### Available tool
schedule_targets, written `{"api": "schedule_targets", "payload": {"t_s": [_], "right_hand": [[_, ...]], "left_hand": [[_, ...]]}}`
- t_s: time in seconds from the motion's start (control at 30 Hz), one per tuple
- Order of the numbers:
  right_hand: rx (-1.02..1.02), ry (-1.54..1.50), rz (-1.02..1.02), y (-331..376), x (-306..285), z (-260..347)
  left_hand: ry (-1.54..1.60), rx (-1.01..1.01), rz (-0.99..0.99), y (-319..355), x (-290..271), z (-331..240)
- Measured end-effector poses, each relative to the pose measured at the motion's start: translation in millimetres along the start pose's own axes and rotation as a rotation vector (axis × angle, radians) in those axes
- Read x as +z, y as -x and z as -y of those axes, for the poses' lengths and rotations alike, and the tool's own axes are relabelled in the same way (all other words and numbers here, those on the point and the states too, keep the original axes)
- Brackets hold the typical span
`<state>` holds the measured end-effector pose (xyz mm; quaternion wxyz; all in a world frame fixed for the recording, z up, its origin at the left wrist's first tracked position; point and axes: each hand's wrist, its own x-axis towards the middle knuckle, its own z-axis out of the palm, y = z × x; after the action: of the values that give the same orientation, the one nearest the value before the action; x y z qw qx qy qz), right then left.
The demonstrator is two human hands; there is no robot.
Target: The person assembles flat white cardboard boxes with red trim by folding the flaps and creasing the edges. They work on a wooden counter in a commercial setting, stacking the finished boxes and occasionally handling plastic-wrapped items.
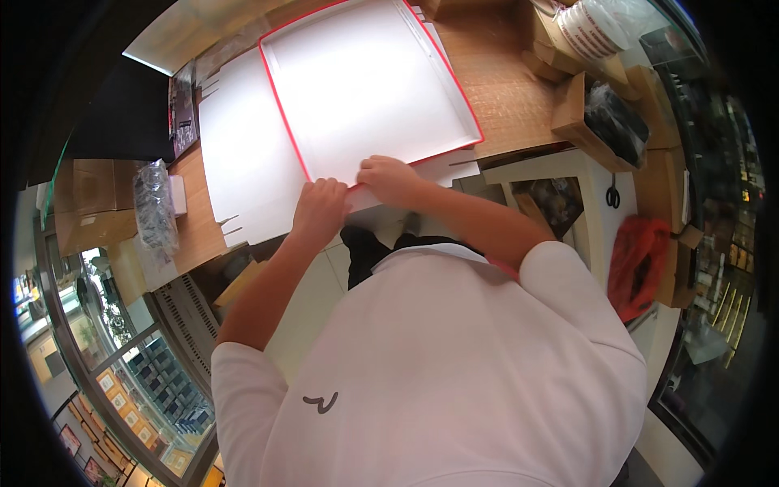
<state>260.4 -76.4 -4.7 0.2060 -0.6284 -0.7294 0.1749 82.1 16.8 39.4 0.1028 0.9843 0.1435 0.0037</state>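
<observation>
A flat white cardboard box panel with thin red edges lies on the wooden worktop. Both hands press its near edge: left hand and right hand, fingers curled, pinching the fold.

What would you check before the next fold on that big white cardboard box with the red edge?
1. Both hands on the near edge: left hand and right hand press there, ok.
2. White cardboard box with red edge lies flat on the wooden table: ok.
3. Flat white cardboard sheet beneath lies flat: ok.
4. Near flap fully creased: cannot tell, hands cover it.
5. Black scissors out of the way: ok.
</observation>
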Motion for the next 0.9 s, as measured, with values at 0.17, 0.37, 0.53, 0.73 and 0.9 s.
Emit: {"api": "schedule_targets", "payload": {"t_s": [0.17,0.37,0.53,0.73,0.9], "right_hand": [[-0.01,-0.027,-0.029,-7.4,6.8,3.8],[0.133,0.119,0.125,35.6,-30.6,-33.5],[0.11,0.014,0.183,4.9,-6.6,-2.2],[-0.339,0.255,0.081,21.0,-38.3,-29.4],[-0.38,0.342,0.526,-8.5,-63.5,-40.5]], "left_hand": [[0.089,-0.07,-0.052,7.8,8.9,43.9],[-0.049,-0.252,-0.034,28.0,19.0,83.8],[0.264,0.061,-0.222,-29.6,43.5,4.0],[0.39,0.031,-0.239,-29.4,48.9,6.9],[0.426,0.024,-0.236,-30.2,48.4,7.2]]}}
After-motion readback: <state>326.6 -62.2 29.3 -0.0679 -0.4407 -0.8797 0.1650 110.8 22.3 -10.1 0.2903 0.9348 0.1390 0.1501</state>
